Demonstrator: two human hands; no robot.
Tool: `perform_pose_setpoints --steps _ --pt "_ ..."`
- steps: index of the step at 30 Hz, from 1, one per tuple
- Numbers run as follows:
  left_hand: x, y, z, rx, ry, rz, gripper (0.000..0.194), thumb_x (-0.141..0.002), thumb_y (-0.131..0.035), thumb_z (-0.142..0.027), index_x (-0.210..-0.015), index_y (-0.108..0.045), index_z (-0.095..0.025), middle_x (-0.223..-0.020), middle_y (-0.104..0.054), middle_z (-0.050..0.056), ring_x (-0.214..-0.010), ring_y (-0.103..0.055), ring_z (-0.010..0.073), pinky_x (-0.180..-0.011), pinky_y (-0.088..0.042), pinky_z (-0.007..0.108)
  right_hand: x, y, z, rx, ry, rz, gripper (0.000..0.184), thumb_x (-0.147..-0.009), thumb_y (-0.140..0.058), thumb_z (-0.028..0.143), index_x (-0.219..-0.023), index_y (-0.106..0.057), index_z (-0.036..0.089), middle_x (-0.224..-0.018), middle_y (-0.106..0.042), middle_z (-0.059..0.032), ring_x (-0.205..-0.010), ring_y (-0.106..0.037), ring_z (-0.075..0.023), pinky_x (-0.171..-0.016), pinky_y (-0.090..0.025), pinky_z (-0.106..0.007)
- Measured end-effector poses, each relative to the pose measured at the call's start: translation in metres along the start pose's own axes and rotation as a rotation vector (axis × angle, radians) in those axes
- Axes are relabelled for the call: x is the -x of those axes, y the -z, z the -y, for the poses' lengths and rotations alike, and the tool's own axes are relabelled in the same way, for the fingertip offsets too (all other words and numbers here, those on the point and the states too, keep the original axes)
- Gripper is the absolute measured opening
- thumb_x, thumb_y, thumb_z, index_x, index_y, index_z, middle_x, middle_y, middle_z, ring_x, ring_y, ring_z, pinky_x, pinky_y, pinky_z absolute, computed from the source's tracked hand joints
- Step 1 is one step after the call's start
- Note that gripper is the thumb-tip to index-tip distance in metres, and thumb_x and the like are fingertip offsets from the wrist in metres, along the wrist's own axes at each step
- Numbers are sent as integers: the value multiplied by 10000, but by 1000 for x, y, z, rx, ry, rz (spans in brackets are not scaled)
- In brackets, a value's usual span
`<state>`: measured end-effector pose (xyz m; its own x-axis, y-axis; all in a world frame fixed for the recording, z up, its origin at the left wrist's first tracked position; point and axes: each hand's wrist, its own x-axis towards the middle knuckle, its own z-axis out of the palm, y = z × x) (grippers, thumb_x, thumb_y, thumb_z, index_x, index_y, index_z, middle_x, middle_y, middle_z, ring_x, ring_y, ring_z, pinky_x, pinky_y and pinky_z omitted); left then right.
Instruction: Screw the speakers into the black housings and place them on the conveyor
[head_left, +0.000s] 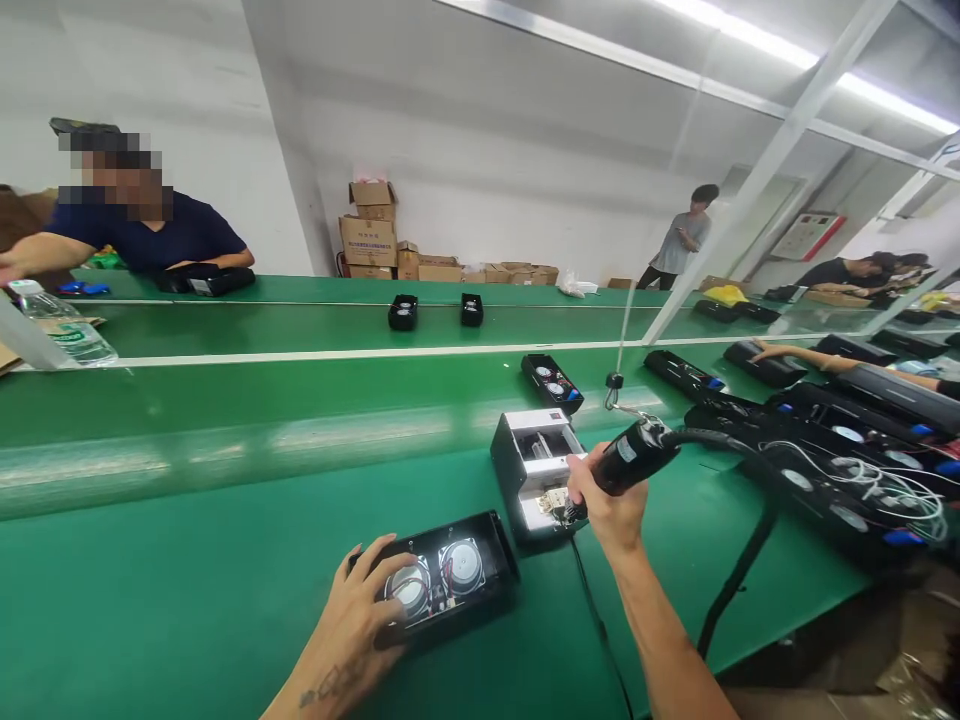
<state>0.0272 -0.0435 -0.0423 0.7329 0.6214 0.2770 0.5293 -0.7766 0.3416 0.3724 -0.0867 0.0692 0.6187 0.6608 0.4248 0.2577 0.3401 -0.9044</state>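
Observation:
A black speaker housing [491, 555] lies on the green bench with its inner side up, showing two round silver speaker drivers and thin wires. My left hand [356, 610] grips the left end of this housing, fingers over its top. In my right hand [616, 515] is a black electric screwdriver [634, 456], hanging from a cord and tilted down to the left. Its tip is at the front of a black and white screw feeder [536, 420], just beyond the housing. The fingers partly hide the tip, so contact cannot be told.
Another open speaker housing [553, 383] lies behind the feeder. Many black housings and a coil of white cable [892, 490] fill the right side, where a co-worker's arm [814, 357] reaches in. A person [150, 235] sits across the belt, near a water bottle [64, 325].

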Motion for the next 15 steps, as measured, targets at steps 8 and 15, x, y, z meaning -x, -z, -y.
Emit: perform_pose_setpoints --steps 8,15 --pt "-4 7 -13 81 49 32 154 -685 -880 -200 -755 -763 -272 -1368 -693 21 -1452 -443 407 -1159 -331 688 61 -33 42 -348 -78 211 313 -933 -732 320 -1148 -506 297 -551 -457 132 -371 -412 -102 -402 -369 -253" --pt "-6 13 -22 134 65 34 161 -708 -904 -219 -794 -787 -290 -1383 -681 4 -1482 -405 381 -1197 -271 672 121 -103 52 -511 -146 417 202 -1009 -645 250 -1134 -497 308 -618 -502 120 -426 -452 -80 -447 -412 -220"
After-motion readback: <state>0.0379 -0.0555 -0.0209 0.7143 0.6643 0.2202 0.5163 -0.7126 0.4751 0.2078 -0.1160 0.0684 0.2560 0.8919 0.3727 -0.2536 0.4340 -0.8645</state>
